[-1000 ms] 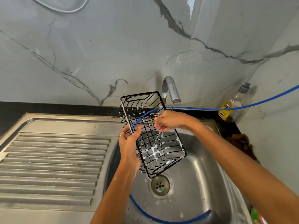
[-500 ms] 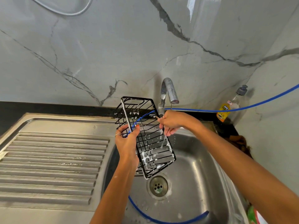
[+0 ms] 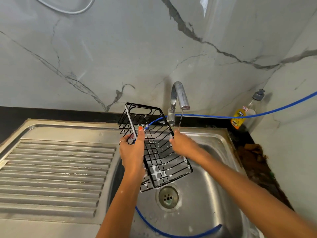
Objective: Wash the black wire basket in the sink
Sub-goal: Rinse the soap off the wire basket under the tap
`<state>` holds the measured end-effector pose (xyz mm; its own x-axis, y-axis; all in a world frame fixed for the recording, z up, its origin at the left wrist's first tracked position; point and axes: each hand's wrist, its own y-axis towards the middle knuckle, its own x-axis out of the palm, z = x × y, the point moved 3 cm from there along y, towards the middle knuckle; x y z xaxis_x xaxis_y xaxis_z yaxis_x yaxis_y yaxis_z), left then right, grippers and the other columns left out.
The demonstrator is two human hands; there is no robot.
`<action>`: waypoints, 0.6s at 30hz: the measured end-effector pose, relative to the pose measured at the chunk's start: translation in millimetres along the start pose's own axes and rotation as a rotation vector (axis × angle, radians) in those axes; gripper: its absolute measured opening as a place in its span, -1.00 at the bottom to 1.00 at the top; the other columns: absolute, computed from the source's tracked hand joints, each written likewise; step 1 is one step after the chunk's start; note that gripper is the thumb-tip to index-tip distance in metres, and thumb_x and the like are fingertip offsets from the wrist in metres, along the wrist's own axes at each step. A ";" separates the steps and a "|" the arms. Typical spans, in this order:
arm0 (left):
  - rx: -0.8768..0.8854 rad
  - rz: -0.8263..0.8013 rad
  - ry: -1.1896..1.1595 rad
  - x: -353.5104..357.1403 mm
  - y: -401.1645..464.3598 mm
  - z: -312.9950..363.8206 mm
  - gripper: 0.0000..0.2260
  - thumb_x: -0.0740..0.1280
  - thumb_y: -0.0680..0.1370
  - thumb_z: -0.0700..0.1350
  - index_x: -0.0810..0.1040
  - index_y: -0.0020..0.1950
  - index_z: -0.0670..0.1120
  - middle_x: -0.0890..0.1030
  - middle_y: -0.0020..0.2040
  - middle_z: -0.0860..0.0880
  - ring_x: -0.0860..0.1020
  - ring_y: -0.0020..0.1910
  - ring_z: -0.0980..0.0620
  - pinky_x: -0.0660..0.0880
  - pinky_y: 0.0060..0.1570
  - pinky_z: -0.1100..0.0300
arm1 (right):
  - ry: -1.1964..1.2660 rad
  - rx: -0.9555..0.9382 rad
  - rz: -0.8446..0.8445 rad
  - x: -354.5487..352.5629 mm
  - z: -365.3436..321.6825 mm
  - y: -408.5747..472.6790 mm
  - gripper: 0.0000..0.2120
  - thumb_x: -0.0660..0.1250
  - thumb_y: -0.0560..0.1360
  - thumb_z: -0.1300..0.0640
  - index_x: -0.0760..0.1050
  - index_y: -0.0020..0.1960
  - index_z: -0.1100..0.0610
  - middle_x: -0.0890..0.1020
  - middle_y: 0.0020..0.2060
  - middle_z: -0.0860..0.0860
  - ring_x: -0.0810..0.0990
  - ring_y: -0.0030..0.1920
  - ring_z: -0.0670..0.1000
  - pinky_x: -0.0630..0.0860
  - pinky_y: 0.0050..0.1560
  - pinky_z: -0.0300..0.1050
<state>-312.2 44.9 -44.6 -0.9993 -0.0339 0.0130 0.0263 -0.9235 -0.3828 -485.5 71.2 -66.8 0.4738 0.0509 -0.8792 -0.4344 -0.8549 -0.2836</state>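
2 hands hold the black wire basket, tilted over the sink: my left hand grips its long left rim, my right hand clasps the right edge. Thin wires carry white suds. A thin stream falls from the curved steel tap onto my right hand. A blue hose loops through the basin; a soap bottle stands on the dark worktop.

Yellow-labelled soap bottle by the corner wall, blue hose trailing across, ridged steel drainboard
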 end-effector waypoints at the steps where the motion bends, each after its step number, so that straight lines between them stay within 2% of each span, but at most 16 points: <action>1: 0.005 -0.020 0.036 -2.7 1.5 0.2 -0.59 0.37 0.44 0.32 0.40 0.11 0.10 0.53 0.14 -0.04 0.46 0.18 -0.12 0.39 0.29 -0.14 | 0.044 0.005 0.021 9.3 0.8 -5.4 -0.66 0.06 0.63 0.05 0.25 0.35 0.17 0.56 0.08 0.16 0.57 0.07 0.17 0.46 -0.04 -0.01; 4: 0.077 -0.099 0.158 -14.6 3.3 1.6 -0.62 0.28 0.48 0.35 0.37 0.09 0.10 0.49 0.13 0.00 0.46 0.17 -0.08 0.38 0.31 -0.19 | 0.110 -0.059 0.120 21.6 0.0 -17.5 -0.67 -0.04 0.65 -0.01 0.29 0.27 0.16 0.61 -0.02 0.15 0.61 -0.01 0.16 0.52 0.04 0.15; 6: 0.112 -0.158 0.201 -22.4 -0.2 8.0 -0.58 0.25 0.43 0.42 0.41 0.01 0.10 0.53 0.16 -0.01 0.50 0.18 -0.11 0.42 0.27 -0.20 | 0.128 -0.119 0.215 15.0 -6.5 -15.6 -0.63 -0.08 0.65 -0.06 0.35 0.19 0.17 0.60 -0.08 0.12 0.61 -0.07 0.14 0.54 -0.02 0.12; 7: 0.119 -0.175 0.224 -26.3 -1.6 10.6 -0.51 0.24 0.39 0.46 0.44 0.07 0.11 0.54 0.21 -0.02 0.51 0.20 -0.14 0.43 0.26 -0.20 | 0.140 -0.146 0.243 10.5 -11.7 -11.9 -0.61 -0.08 0.65 -0.06 0.36 0.18 0.17 0.58 -0.14 0.10 0.60 -0.12 0.11 0.55 -0.06 0.11; 9: 0.116 -0.202 0.243 -32.4 -4.8 14.9 -0.34 0.24 0.41 0.45 0.41 0.33 0.04 0.49 0.34 -0.04 0.47 0.30 -0.16 0.39 0.31 -0.21 | 0.215 -0.152 0.249 0.0 -21.7 2.5 -0.60 -0.08 0.65 -0.06 0.38 0.15 0.20 0.55 -0.23 0.07 0.59 -0.23 0.07 0.59 -0.13 0.11; 10: 0.107 -0.231 0.242 -33.7 -5.6 15.5 -0.29 0.25 0.41 0.43 0.37 0.40 0.01 0.47 0.37 -0.04 0.46 0.32 -0.15 0.37 0.33 -0.20 | 0.270 -0.118 0.249 -6.3 -23.7 13.5 -0.59 -0.08 0.65 -0.06 0.39 0.12 0.22 0.56 -0.22 0.09 0.60 -0.25 0.08 0.60 -0.14 0.10; 12: 0.100 -0.281 0.248 -34.6 -7.9 16.3 -0.26 0.26 0.40 0.43 0.37 0.43 0.00 0.47 0.39 -0.05 0.46 0.33 -0.13 0.37 0.33 -0.20 | 0.302 -0.051 0.252 -19.8 -25.6 31.8 -0.56 -0.09 0.65 -0.09 0.41 0.11 0.21 0.59 -0.09 0.19 0.63 -0.14 0.15 0.58 -0.08 0.12; 15: 0.097 -0.242 0.188 -33.3 -14.8 18.6 -0.34 0.27 0.47 0.36 0.36 0.42 -0.02 0.46 0.39 -0.08 0.44 0.34 -0.17 0.37 0.33 -0.22 | 0.263 -0.078 0.181 -27.5 -26.8 42.1 -0.53 -0.10 0.64 -0.14 0.40 0.14 0.19 0.59 -0.03 0.20 0.66 -0.16 0.13 0.58 -0.02 0.14; 18: 0.034 -0.204 0.087 -26.1 -21.9 16.1 -0.21 0.30 0.27 0.46 0.42 0.28 -0.07 0.50 0.33 -0.30 0.43 0.33 -0.38 0.35 0.29 -0.37 | 0.438 -0.087 0.161 -20.7 -25.8 37.5 -0.62 -0.04 0.65 -0.06 0.35 0.20 0.20 0.58 -0.07 0.22 0.66 -0.24 0.12 0.63 -0.14 0.11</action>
<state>-286.3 59.9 -21.7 -0.9823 0.1872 0.0066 -0.1777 -0.9201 -0.3489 -491.9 24.8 -49.3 0.6927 -0.2922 -0.6594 -0.4717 -0.8751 -0.1077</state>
